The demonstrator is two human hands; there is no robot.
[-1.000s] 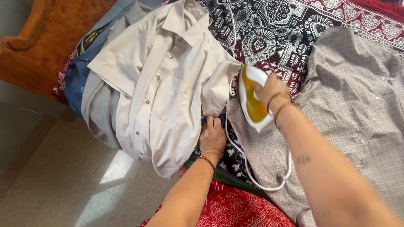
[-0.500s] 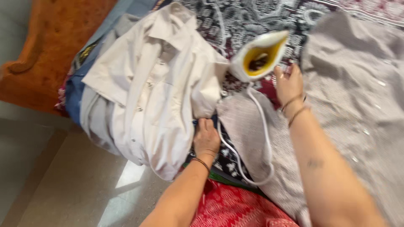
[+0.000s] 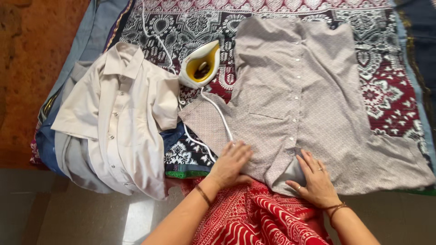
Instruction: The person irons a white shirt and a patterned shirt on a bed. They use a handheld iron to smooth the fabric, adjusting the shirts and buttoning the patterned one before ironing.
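**Both hands flattening grey shirt hem**

Left hand (image 3: 231,164) and right hand (image 3: 315,179) are pressing open palms on the grey patterned shirt (image 3: 313,104), gripping nothing. Iron (image 3: 201,70) is standing parked, cord (image 3: 217,115) trailing. Cream shirt (image 3: 120,118) is lying folded aside, apparently finished; grey one looks still creased.

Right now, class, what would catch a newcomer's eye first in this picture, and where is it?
Both hands press flat on the near hem of a grey patterned shirt spread in the middle: left hand, right hand. Behind it a white and yellow iron stands on its heel on the patterned cloth. A folded cream shirt tops a pile at left.
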